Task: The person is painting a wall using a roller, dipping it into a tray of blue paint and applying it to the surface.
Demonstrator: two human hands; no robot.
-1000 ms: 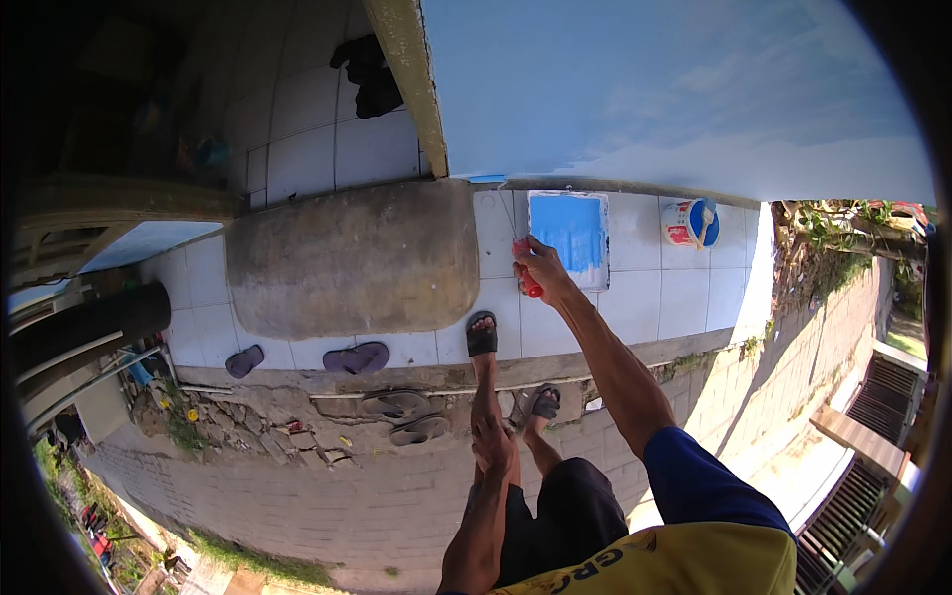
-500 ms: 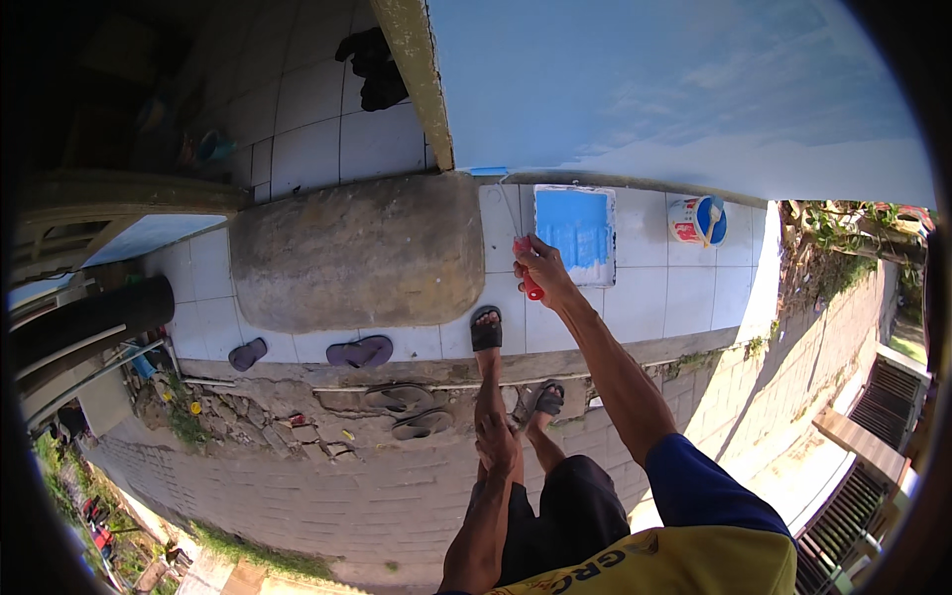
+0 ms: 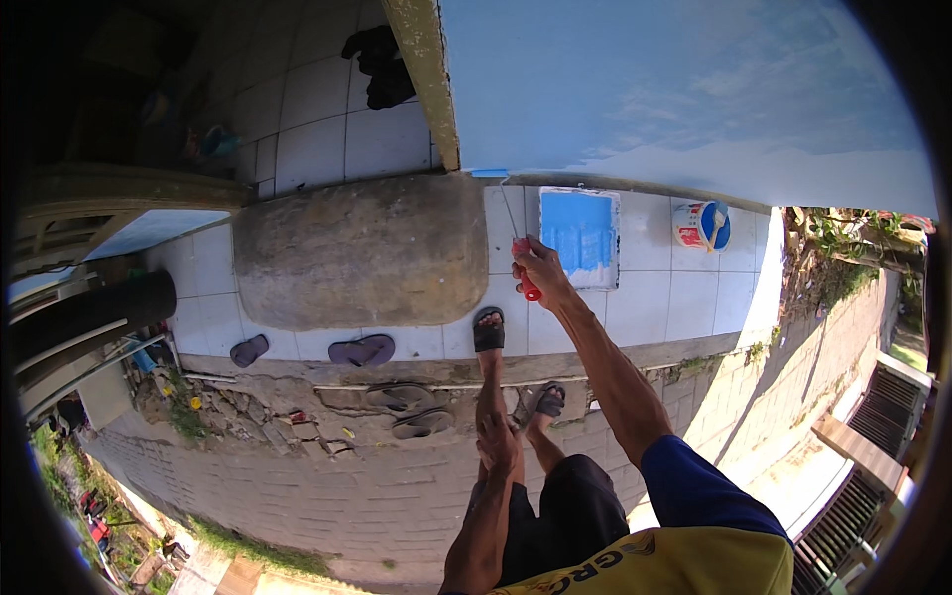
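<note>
"While the paint roller (image 3: 490, 174) sits at the foot of the blue wall (image 3: 674, 89), what holds it?"
"The right hand (image 3: 541, 270), grip clamped around its red handle (image 3: 533, 294)."
"And the left hand (image 3: 498, 443)?"
"Over one leg (image 3: 490, 395); I can't tell its grip."
"Nearby?"
"A paint tray (image 3: 617, 238) right of the roller, then a bucket (image 3: 690, 228) with a brush (image 3: 716, 230)."

One each: roller (image 3: 533, 287), tray (image 3: 618, 240), bucket (image 3: 686, 227), brush (image 3: 714, 235); two worn sandals (image 3: 489, 334); four loose slippers (image 3: 362, 351)
</note>
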